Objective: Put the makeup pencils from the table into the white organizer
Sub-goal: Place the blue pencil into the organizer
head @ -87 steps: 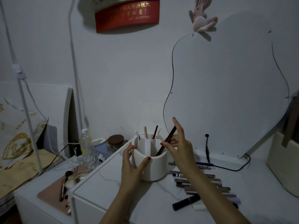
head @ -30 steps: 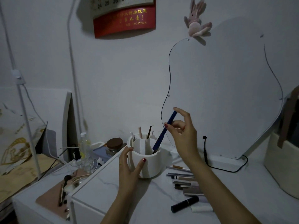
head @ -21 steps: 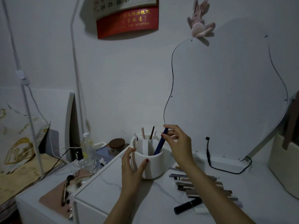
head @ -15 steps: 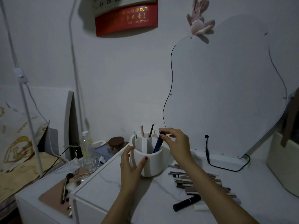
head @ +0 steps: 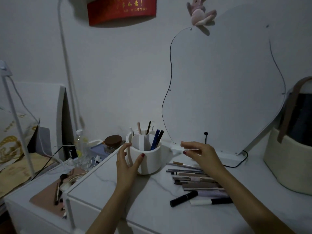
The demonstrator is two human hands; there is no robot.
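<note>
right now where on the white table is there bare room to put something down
Bare table lies near the front edge, between the left hand and the black tube. A smaller patch sits between the pencil pile and the cream basket. It is crowded right of the white organizer, under the right hand.

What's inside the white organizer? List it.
The white organizer holds a blue pencil and a dark pencil in its right compartment, with a pink pencil, a brown pencil and a white-tipped stick behind. Their lower ends are hidden by its wall.
</note>
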